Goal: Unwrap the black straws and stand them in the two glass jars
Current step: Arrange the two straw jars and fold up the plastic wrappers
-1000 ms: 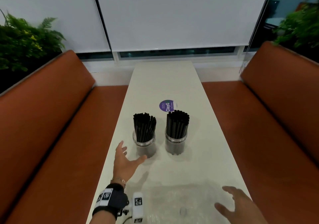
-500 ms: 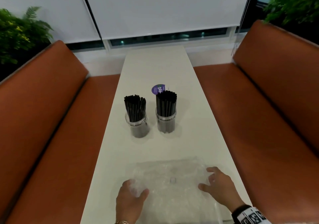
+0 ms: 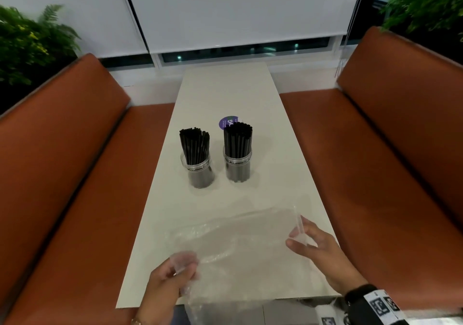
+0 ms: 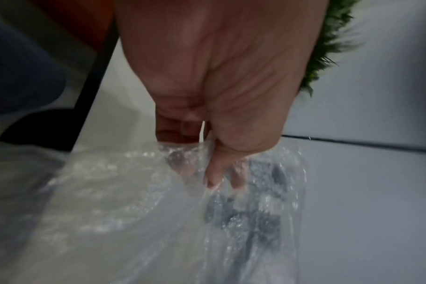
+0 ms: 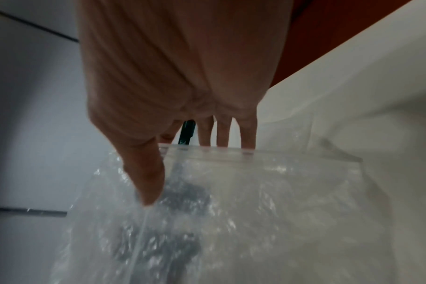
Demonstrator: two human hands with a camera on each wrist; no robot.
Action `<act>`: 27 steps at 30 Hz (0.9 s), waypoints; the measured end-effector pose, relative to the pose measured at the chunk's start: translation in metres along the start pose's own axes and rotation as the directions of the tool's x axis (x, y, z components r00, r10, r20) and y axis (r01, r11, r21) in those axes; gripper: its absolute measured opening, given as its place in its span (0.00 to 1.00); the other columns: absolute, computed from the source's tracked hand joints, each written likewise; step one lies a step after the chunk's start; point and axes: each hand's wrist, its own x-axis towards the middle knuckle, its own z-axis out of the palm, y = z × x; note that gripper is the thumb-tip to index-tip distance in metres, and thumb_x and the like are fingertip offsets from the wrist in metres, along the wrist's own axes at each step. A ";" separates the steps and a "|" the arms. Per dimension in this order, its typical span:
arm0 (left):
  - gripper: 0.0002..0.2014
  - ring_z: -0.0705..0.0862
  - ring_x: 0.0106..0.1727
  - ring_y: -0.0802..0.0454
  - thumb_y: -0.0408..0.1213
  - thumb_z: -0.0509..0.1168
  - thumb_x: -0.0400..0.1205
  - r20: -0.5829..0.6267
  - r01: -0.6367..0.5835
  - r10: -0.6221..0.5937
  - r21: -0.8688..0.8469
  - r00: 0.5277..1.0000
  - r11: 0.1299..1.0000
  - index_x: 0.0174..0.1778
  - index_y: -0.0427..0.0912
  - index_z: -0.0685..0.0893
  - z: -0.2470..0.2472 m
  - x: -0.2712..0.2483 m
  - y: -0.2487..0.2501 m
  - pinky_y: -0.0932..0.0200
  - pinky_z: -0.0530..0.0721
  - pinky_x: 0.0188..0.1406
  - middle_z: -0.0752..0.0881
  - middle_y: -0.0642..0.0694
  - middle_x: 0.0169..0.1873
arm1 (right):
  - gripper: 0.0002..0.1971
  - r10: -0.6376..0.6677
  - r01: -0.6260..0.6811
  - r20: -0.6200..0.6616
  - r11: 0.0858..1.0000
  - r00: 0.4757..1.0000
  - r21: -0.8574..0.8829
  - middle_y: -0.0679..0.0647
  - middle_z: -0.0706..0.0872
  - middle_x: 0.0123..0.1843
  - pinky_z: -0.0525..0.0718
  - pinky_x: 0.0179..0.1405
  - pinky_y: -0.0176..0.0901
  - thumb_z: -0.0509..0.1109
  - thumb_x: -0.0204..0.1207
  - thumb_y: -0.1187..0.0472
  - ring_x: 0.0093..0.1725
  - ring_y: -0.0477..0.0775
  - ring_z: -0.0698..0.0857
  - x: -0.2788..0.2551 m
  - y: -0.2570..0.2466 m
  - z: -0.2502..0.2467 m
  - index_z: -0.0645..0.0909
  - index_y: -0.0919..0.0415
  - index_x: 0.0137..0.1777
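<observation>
Two glass jars stand side by side mid-table, the left jar [image 3: 199, 172] and the right jar [image 3: 237, 168], each packed with upright black straws [image 3: 237, 138]. A clear, empty plastic wrapper [image 3: 240, 244] is lifted above the near end of the table. My left hand [image 3: 184, 265] pinches its near left corner; thumb and fingers grip the film [image 4: 124, 201] in the left wrist view. My right hand [image 3: 299, 237] pinches its right edge, thumb in front of the plastic [image 5: 255, 192] and fingers behind it.
The long white table [image 3: 225, 91] runs away from me between two orange-brown benches [image 3: 62, 162] [image 3: 388, 149]. A round purple sticker [image 3: 226, 122] lies just behind the right jar. Leafy plants [image 3: 27, 41] stand behind both bench backs.
Both hands went from open near the jars and the table's edge to the flat wrapper, took hold of it, and have now raised it off the table. The camera tilted down.
</observation>
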 end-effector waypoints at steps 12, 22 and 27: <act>0.26 0.97 0.41 0.47 0.18 0.85 0.70 0.302 0.066 -0.097 0.113 0.948 0.991 0.65 0.33 0.93 -0.013 -0.016 0.001 0.53 0.96 0.38 0.98 0.34 0.52 | 0.39 0.151 -0.142 0.356 0.989 0.922 -0.052 0.51 0.89 0.74 0.95 0.40 0.52 0.84 0.73 0.74 0.61 0.70 0.94 -0.037 -0.026 -0.035 0.73 0.47 0.79; 0.18 0.86 0.73 0.24 0.12 0.71 0.64 0.355 0.000 0.061 -0.170 0.933 0.985 0.13 0.33 0.78 -0.013 -0.028 -0.036 0.60 0.91 0.53 0.98 0.34 0.52 | 0.32 -0.009 0.009 -0.011 1.000 1.000 -0.006 0.68 0.96 0.50 0.92 0.50 0.71 0.79 0.73 0.82 0.54 0.73 0.95 -0.077 -0.003 -0.035 0.85 0.51 0.70; 0.08 0.92 0.62 0.30 0.21 0.64 0.81 0.351 0.260 -0.120 -0.383 0.929 0.886 0.46 0.29 0.90 -0.014 -0.008 -0.036 0.41 0.93 0.51 0.89 0.29 0.72 | 0.22 -0.016 0.019 0.047 0.997 0.999 -0.078 0.51 0.97 0.58 0.94 0.51 0.39 0.62 0.72 0.96 0.61 0.58 0.94 -0.065 0.012 -0.047 0.89 0.78 0.27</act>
